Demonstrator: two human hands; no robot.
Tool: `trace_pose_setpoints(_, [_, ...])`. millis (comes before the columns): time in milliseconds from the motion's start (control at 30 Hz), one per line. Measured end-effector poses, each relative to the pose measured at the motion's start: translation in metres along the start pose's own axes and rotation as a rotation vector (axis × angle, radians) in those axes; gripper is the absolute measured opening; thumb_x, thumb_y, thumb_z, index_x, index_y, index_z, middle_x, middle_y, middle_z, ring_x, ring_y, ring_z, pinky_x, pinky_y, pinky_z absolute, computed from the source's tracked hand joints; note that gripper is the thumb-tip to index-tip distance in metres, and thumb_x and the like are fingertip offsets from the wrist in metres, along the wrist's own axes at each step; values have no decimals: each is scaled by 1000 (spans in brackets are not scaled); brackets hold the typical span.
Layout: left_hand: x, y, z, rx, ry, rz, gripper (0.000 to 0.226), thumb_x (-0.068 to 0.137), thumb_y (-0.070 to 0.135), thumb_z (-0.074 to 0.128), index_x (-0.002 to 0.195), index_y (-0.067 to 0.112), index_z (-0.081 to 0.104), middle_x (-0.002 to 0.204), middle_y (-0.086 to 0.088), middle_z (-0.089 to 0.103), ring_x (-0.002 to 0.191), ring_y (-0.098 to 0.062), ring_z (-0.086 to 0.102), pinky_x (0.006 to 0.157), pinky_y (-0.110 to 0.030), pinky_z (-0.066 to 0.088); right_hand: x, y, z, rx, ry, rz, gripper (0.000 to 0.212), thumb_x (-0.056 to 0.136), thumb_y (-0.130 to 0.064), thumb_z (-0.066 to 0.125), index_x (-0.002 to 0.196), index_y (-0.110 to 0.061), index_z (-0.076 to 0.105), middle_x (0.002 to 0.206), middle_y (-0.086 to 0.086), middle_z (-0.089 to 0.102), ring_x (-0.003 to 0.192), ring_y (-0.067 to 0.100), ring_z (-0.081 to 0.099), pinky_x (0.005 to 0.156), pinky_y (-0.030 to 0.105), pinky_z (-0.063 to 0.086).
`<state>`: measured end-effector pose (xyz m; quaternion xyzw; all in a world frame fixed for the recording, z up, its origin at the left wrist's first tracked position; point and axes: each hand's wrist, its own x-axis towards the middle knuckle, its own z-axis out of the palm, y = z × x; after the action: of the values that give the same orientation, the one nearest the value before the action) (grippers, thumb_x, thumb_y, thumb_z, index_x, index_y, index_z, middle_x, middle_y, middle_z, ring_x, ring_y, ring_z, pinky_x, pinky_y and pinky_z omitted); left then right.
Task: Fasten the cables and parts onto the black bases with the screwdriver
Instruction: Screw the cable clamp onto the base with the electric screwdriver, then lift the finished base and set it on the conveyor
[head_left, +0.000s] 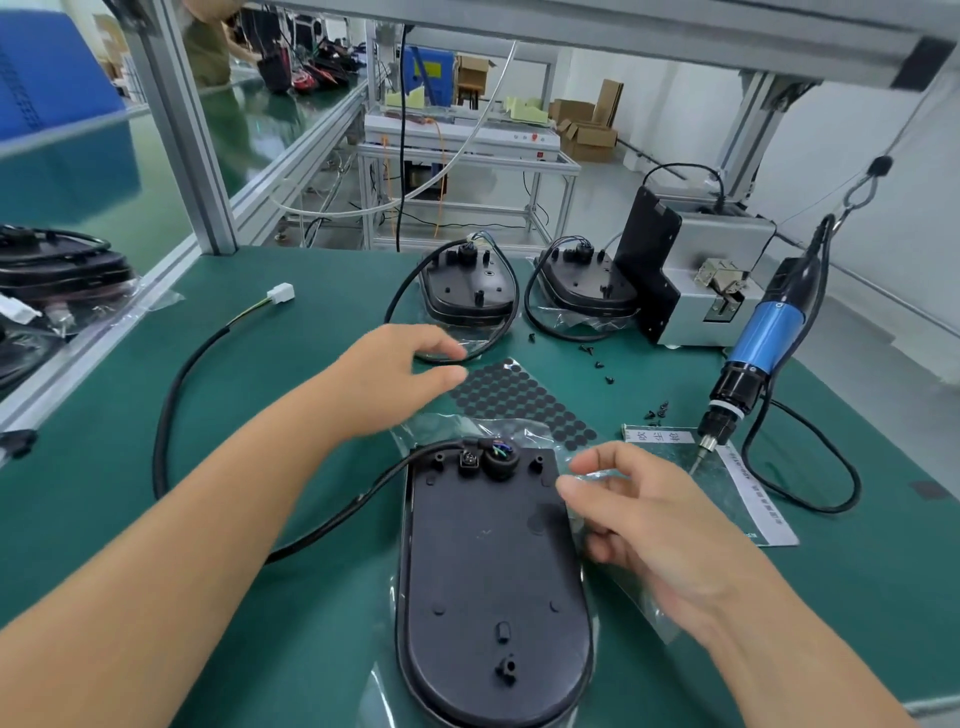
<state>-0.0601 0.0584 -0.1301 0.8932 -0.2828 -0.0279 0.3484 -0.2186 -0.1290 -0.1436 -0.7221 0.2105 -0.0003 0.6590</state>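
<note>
Black base (493, 561) lay at the desk's (311, 322) front edge; left hand (395, 379) spread beyond it, right hand's (649, 519) grip unclear.

A grey metal box with a black side plate (727, 244) stands on the green worktop (93, 467). Left of it lies a clear sheet of round black pads (519, 395); behind it, brown cardboard boxes (587, 137).

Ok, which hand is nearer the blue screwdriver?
Right. The right hand lies just left of the blue screwdriver, near its tip; the left hand is farther left, beyond the pad sheet.
</note>
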Motion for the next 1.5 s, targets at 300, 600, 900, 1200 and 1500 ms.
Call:
trace_pose_setpoints(300, [-39,-92,-47,580,370,-873,41,95,32,56,124,6,48,130,-22,46,122,-40,41,91,-48,41,-4,5,14,-519,255,-296,8,88,-29,63,84,-31,57,70,-10,62,64,-4,55,59,23,39])
trace_pose_setpoints(600, [-58,-79,-78,-411,363,-628,20,88,11,66,69,8,60,52,-6,52,37,-15,34,42,-14,28,-13,8,20,-517,270,-370,14,88,-24,65,80,-33,59,69,-8,63,66,-2,56,59,19,37])
trace_pose_setpoints(900, [-60,67,-45,-1156,-132,-396,21,93,9,52,73,4,50,55,-6,59,33,-2,42,36,-8,36,-51,-33,59,-128,-229,-508,36,79,-57,59,106,-34,64,79,-3,74,56,0,62,51,11,43])
trace_pose_setpoints(1200, [-34,56,1,-1091,103,-629,9,90,3,56,81,2,53,56,-10,66,31,-9,44,30,-12,23,-60,-10,18,-432,137,-306,7,87,-34,64,88,-35,57,60,-8,68,50,3,57,54,20,45])
trace_pose_setpoints(1500, [-76,7,8,-259,-46,-660,45,90,50,34,103,9,48,56,-11,69,52,-29,69,55,-26,55,-46,21,18,-843,133,-263,32,93,-56,39,124,-54,31,97,-18,58,90,2,57,81,26,45])
